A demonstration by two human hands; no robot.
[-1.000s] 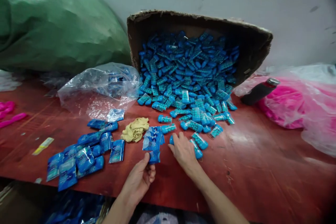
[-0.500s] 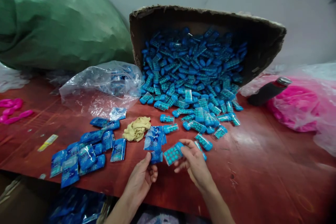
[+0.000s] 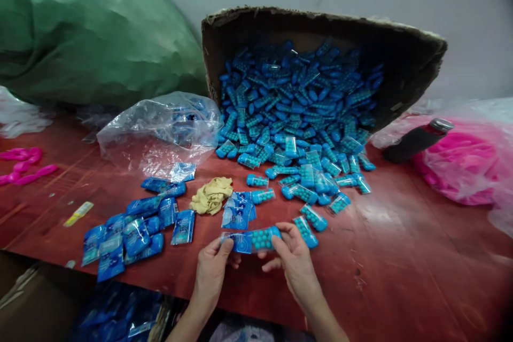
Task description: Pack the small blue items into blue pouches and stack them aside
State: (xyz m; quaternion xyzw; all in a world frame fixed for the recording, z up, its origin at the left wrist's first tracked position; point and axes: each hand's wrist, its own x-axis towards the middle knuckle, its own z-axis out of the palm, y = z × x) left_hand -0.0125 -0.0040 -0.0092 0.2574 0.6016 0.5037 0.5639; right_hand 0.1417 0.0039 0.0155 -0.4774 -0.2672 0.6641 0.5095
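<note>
My left hand (image 3: 212, 267) pinches a blue printed plastic wrapper (image 3: 242, 242) between thumb and fingers. My right hand (image 3: 296, 262) grips the blue-capped end of a small clear container of teal balls (image 3: 262, 238). Wrapper and container meet end to end in front of me; whether the container is inside the wrapper's edge I cannot tell. Just beyond lies a small stack of flat blue wrappers (image 3: 236, 214). To the right of the hands rest loose ball containers (image 3: 313, 217). On the left sits a pile of wrapped blue packs (image 3: 136, 238).
A tipped cardboard box (image 3: 425, 45) spills many containers onto the red table (image 3: 401, 256). A crumpled yellow cloth (image 3: 211, 195), a clear plastic bag (image 3: 156, 133), a green sack (image 3: 96, 37), a dark bottle (image 3: 417, 141), a pink bundle (image 3: 457, 160) and a yellow-and-clear strip (image 3: 78, 214) lie around.
Both hands have come together, and the container has swung level and moved against the wrapper. The wrapper now lies stretched out flat. The view has shifted slightly.
</note>
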